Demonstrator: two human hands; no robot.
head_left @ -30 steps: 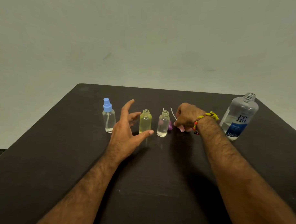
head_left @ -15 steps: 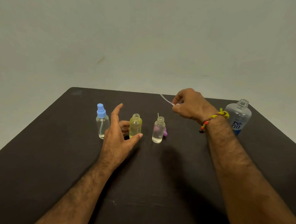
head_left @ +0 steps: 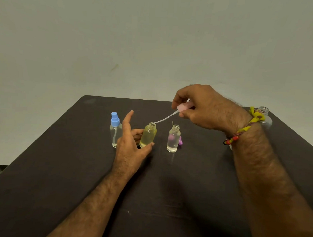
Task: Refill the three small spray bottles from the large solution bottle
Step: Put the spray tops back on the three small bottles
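Yellow bottle (head_left: pixel 148 135): upright on the dark surface (head_left: pixel 185 190), open neck, pale yellow liquid nearly to the shoulder.
Clear bottle (head_left: pixel 173 140): upright just right of the yellow one, open neck, clear liquid in the lower part only; thin white tube showing behind its neck.
Purple cap (head_left: pixel 180 141): lying on the surface right behind the clear bottle, partly hidden.
Blue-capped bottle (head_left: pixel 115 130): upright at the left, blue spray head on, clear liquid low inside, dip tube visible.
Large solution bottle (head_left: pixel 265 116): far right, behind the right wrist, open neck; liquid level hidden.
Left hand (head_left: pixel 131 142): thumb and one finger touching the yellow bottle low on its sides, other fingers straight and spread.
Right hand (head_left: pixel 202 107): raised, fingers pinching the pink spray head (head_left: pixel 183 107).
Dip tube (head_left: pixel 165 117): white, curved, its tip at the yellow bottle's mouth.
Bracelet (head_left: pixel 244 128): yellow and red threads on the right wrist.
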